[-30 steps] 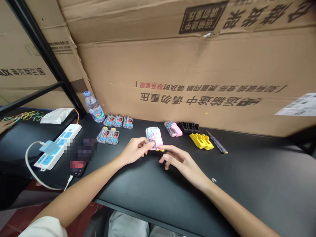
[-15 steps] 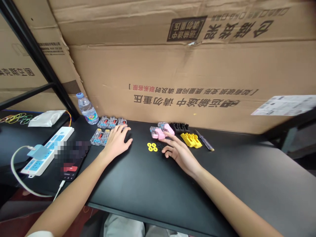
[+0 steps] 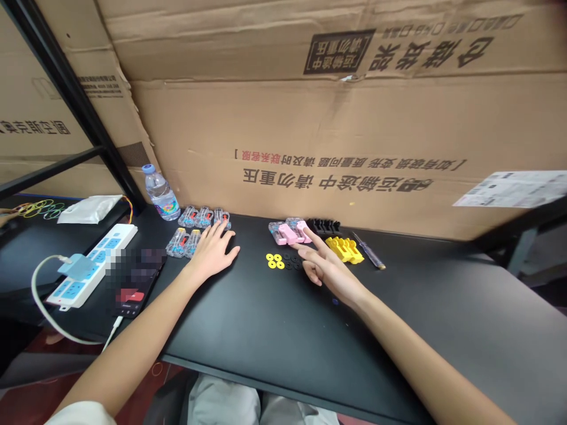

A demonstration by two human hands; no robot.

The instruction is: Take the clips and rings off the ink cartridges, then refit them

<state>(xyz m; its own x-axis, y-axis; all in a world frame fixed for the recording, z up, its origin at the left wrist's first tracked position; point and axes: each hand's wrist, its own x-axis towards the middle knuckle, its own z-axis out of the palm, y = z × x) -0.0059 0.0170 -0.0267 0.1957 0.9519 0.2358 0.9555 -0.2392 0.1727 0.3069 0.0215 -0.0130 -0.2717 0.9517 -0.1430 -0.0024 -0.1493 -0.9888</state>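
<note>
My left hand (image 3: pixel 211 248) rests on the table with its fingers spread, holding nothing. Its fingertips lie beside clear plastic pieces (image 3: pixel 204 217) with red and blue parts, standing in two rows; it partly covers the front row (image 3: pixel 177 242). My right hand (image 3: pixel 330 265) has its index finger stretched toward two clear pieces with pink parts (image 3: pixel 289 234), the other fingers loosely bent and nothing seen in them. Whether the fingertip touches the pink part I cannot tell. Just left of this hand lie several yellow rings (image 3: pixel 274 261) and black rings (image 3: pixel 289 262), the latter partly hidden.
Yellow plastic parts (image 3: pixel 344 250), black plastic parts (image 3: pixel 324 226) and a screwdriver (image 3: pixel 369 251) lie beyond my right hand. At left are a water bottle (image 3: pixel 160 193), a power strip (image 3: pixel 93 268) and a phone (image 3: pixel 140 283). A cardboard wall (image 3: pixel 310 118) closes the table's back.
My right hand has drawn slightly right, its index finger now pointing and the others more bent. The pink parts sit straighter side by side. My left hand stays nearly still.
</note>
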